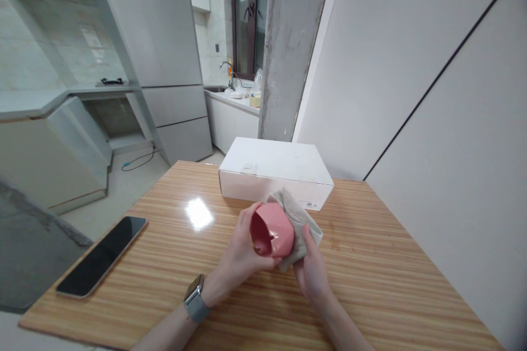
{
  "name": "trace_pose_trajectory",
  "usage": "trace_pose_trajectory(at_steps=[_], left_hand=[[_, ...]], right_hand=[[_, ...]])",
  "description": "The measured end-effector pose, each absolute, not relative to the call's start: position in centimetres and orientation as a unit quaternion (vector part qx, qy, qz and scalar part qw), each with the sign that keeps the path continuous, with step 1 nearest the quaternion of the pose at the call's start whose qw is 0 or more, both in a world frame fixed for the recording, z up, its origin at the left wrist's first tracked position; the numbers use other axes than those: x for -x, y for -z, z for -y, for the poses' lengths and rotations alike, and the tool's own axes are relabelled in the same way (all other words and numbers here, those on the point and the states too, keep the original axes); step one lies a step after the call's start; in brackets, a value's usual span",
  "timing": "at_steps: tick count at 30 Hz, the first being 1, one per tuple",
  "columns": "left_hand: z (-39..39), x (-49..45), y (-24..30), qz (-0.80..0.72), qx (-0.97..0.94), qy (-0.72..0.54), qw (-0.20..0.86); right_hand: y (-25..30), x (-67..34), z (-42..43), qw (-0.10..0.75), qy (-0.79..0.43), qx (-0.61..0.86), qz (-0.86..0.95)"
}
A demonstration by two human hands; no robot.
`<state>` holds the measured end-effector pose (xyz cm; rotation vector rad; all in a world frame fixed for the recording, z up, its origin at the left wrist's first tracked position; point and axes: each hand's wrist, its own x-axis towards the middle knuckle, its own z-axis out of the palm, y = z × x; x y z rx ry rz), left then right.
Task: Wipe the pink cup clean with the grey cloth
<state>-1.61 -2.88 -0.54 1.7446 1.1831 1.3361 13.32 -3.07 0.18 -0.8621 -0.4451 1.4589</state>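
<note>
A small pink faceted cup (272, 230) is held on its side over the wooden table (370, 274), its opening facing left. My left hand (241, 255) is wrapped round its lower left part, a grey watch on that wrist. My right hand (313, 271) presses a beige cloth (297, 216) against the cup's right side and bottom, fingers closed on the cloth.
A shut white box (275, 173) lies just behind the hands. A dark phone (102, 256) rests screen up near the table's left edge. A white wall runs along the right. A fridge, counters and a sink stand at the back left.
</note>
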Motion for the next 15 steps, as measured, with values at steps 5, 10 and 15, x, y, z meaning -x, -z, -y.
trace_pose_trajectory(at_steps=[5,10,15], left_hand=[[3.2,1.7,-0.7,-0.477,-0.601,-0.527,0.365],[2.7,2.1,-1.2,-0.468,-0.494,-0.533,0.502],[2.5,1.8,-0.2,-0.406,-0.425,-0.539,0.604]], right_hand=[[-1.2,-13.8,2.9,0.628,-0.682,0.340,0.159],[-1.0,-14.2,2.3,0.621,-0.687,0.357,0.125],[-1.0,-14.1,2.2,0.646,-0.661,0.353,0.145]])
